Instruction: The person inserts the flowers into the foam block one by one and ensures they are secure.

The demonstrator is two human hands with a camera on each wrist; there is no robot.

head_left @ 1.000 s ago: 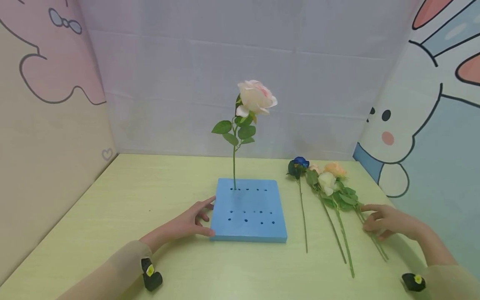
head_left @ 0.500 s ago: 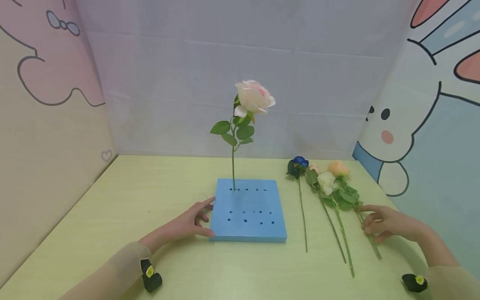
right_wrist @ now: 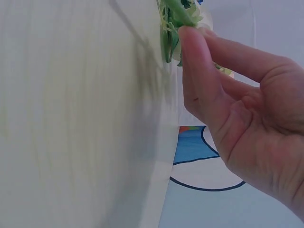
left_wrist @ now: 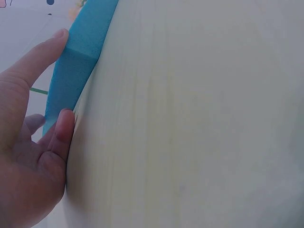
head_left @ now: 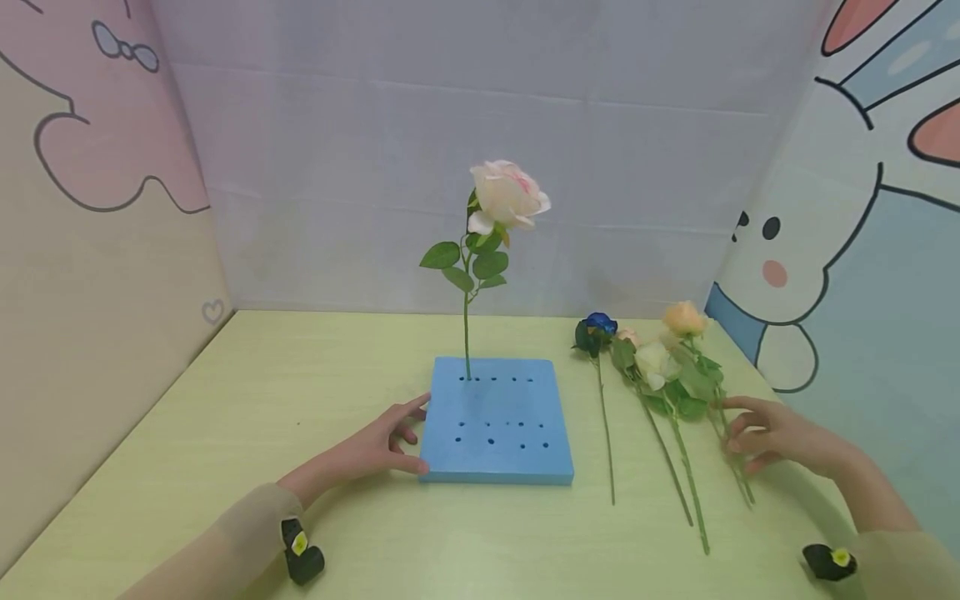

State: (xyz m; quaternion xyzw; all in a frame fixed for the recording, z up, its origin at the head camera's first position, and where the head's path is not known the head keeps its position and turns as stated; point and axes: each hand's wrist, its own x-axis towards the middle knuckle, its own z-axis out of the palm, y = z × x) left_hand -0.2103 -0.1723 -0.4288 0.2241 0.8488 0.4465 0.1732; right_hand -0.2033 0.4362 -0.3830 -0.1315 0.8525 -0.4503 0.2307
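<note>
My right hand [head_left: 787, 437] pinches the stem of a peach rose [head_left: 684, 319] at the right side of the table. In the right wrist view the green stem [right_wrist: 179, 12] sits between thumb and fingertips, and its shadow falls on the table. My left hand [head_left: 367, 442] rests against the left side of a blue board [head_left: 498, 404] with rows of holes, its thumb at the front corner. The left wrist view shows fingertips along the board's edge [left_wrist: 78, 66]. One pale pink rose [head_left: 510, 196] stands upright in a back-row hole.
Left of the peach rose lie a white rose [head_left: 656, 364], a mostly covered pale pink rose [head_left: 628, 336] and a dark blue rose [head_left: 600, 323], stems pointing toward me. A white cloth [head_left: 337, 183] hangs behind the table; printed walls flank both sides.
The peach rose's bloom has risen off the table and its stem end has shifted left, held by the right hand. The left hand and board have stayed put.
</note>
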